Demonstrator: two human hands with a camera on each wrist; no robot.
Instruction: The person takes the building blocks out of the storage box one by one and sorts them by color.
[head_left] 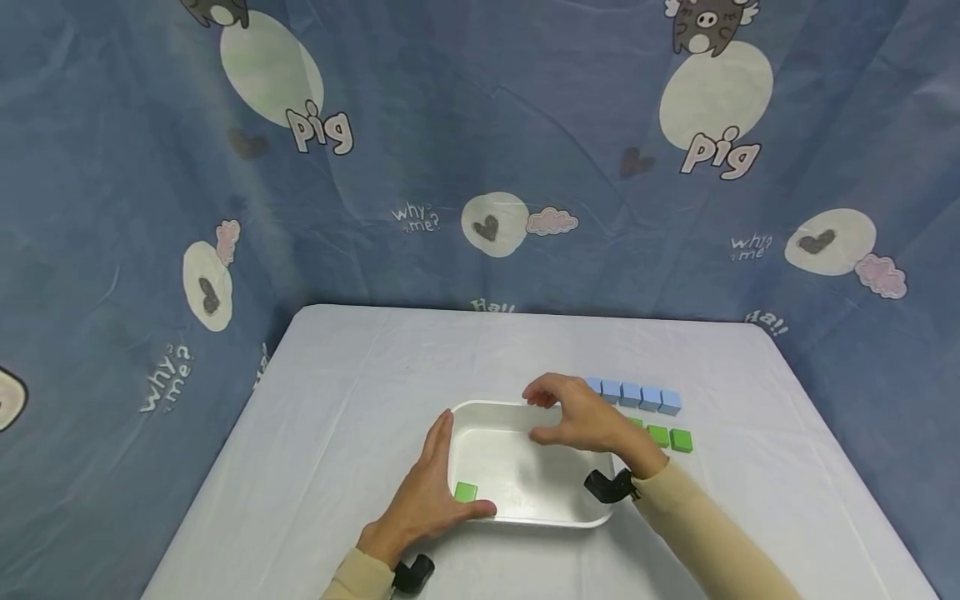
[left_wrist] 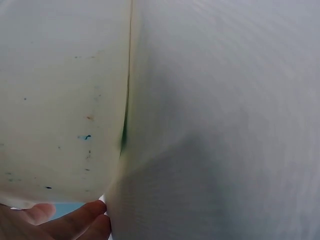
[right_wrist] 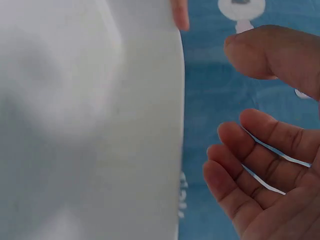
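Note:
A white rectangular tray lies on the table, with one green block inside its near left corner. My left hand rests against the tray's left side, fingers straight along the wall and thumb across the near left corner. In the left wrist view, fingertips show beside the tray's marked outer wall. My right hand hovers over the tray's far right part. Its fingers and thumb are loosely bent and apart, as the right wrist view shows, and nothing is between them.
Behind the right hand, a row of several blue blocks lies on the white-covered table. Nearer is a row of green blocks, partly hidden by the right wrist. A blue printed curtain surrounds the table's far side.

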